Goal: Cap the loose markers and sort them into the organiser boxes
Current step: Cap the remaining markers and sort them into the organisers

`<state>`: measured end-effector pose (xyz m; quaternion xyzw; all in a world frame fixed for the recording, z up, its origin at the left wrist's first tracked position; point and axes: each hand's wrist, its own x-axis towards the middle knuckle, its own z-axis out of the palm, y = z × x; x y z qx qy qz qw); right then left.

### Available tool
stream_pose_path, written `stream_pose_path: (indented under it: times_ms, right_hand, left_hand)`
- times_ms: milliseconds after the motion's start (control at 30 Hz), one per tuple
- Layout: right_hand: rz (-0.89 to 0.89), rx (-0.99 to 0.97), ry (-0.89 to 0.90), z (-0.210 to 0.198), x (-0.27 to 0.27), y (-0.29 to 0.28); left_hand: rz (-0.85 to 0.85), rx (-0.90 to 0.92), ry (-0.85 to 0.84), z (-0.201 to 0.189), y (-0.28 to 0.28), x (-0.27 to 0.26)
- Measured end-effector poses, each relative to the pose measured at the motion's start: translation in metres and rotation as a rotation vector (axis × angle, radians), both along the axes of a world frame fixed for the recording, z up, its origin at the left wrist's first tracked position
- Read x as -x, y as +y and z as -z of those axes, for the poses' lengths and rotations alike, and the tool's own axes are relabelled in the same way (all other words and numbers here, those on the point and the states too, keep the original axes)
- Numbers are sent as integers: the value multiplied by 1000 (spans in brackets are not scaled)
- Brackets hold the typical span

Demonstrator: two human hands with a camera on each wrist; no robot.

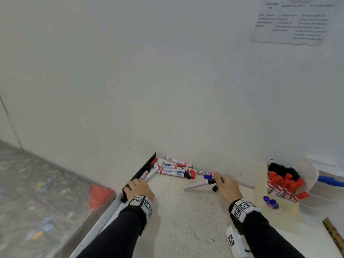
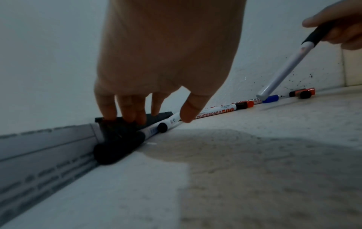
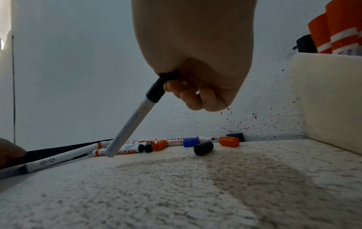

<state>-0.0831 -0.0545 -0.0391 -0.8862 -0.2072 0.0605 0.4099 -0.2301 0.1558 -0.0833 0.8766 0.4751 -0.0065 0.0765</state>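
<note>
My right hand [image 1: 220,180] pinches the black-capped end of a white marker [image 1: 197,185], seen close in the right wrist view [image 3: 129,124]. The marker is tilted, its far end low over the table. A loose black cap [image 3: 203,148] lies just below that hand, with a blue cap [image 3: 190,142] and an orange cap [image 3: 229,141] near the wall. My left hand [image 2: 156,116] reaches down with straight fingers onto the black end piece [image 2: 156,117], its thumb touching a white marker [image 2: 172,122]. Several loose markers [image 1: 173,169] lie piled in the corner.
A cream organiser box [image 1: 279,207] stands at the right with red markers [image 1: 284,185], black ones [image 1: 283,170] and blue ones [image 1: 270,202] in it. A grey rail [image 1: 104,216] edges the table on the left. The wall runs close behind the pile.
</note>
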Motion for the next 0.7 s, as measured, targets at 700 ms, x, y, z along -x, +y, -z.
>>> stream_pose_path:
  times_ms: [700]
  right_hand:
    - [-10,18,-31,12,10,-23]
  left_hand:
    - [123,1,-169,8,10,15]
